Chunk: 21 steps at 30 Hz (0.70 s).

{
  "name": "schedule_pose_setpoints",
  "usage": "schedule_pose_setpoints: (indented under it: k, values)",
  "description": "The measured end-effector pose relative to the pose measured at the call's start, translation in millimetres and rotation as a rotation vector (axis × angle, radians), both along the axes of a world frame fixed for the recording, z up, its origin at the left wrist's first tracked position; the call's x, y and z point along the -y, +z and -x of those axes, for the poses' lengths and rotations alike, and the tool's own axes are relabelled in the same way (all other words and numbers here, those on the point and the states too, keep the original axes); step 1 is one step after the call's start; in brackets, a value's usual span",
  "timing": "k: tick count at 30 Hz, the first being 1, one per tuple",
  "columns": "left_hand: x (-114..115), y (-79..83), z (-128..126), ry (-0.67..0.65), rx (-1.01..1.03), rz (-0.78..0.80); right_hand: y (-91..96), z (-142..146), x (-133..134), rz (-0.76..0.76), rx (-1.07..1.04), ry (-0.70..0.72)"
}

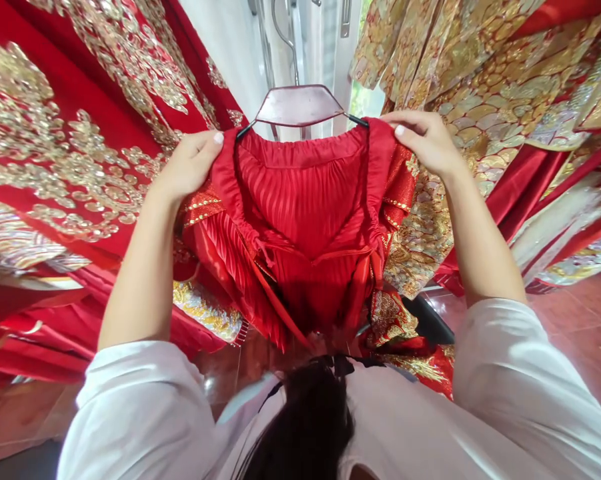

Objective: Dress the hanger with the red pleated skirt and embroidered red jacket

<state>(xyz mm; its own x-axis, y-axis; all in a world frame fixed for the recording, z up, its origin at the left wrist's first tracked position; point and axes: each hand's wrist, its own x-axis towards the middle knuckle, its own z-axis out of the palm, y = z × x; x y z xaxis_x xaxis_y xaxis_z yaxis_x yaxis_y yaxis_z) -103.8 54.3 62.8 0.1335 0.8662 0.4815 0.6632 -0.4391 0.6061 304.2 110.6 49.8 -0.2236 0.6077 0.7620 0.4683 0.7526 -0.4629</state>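
A red pleated skirt (300, 200) with a gathered waistband and a drawstring hangs in front of me from a hanger (300, 105). The hanger has a pale middle plate, dark ends and a metal hook above. My left hand (193, 160) pinches the waistband at its left end, thumb on top. At the right end my right hand (423, 140) grips the same waistband, with its thumb in front and the fingers mostly behind the cloth. Gold-trimmed red cloth (400, 190) shows under the waistband on both sides.
Red garments with gold sequin patterns (100, 153) hang on the left. Gold scale-patterned garments (480, 100) hang on the right. Behind the hanger are metal rails and a door frame (343, 60). Below lies a reddish tiled floor (565, 327), with red and gold cloth (425, 367) low at right.
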Motion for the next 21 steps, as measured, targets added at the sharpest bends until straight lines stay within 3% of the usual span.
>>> schedule_pose_setpoints:
  k: [2, 4, 8, 11, 14, 17, 19, 21]
  values:
    - [7, 0.7, -5, -0.017, -0.106, -0.099, -3.6, 1, 14, 0.025, 0.026, 0.059]
    - [12, 1.9, -14, 0.049, -0.205, -0.154, -1.5, 8, 23, 0.027, 0.042, 0.05]
    - [17, 4.7, -35, 0.294, -0.388, -0.185, 13.6, 32, 25, 0.08, 0.177, -0.071]
    - [21, 7.4, -43, 0.348, -0.457, -0.224, 23.7, 46, 25, 0.108, 0.244, -0.188]
    - [25, 10.2, -37, 0.267, -0.401, -0.252, 24.1, 44, 25, 0.105, 0.229, -0.15]
    - [24, 11.3, -22, 0.018, -0.215, -0.133, 16.7, 29, 22, 0.173, 0.192, 0.089]
    - [20, 11.5, -16, -0.081, -0.117, -0.068, 11.6, 21, 18, 0.225, 0.151, 0.2]
    - [14, 12.8, -16, -0.075, -0.125, -0.09, 9.4, 20, 14, 0.218, 0.094, 0.146]
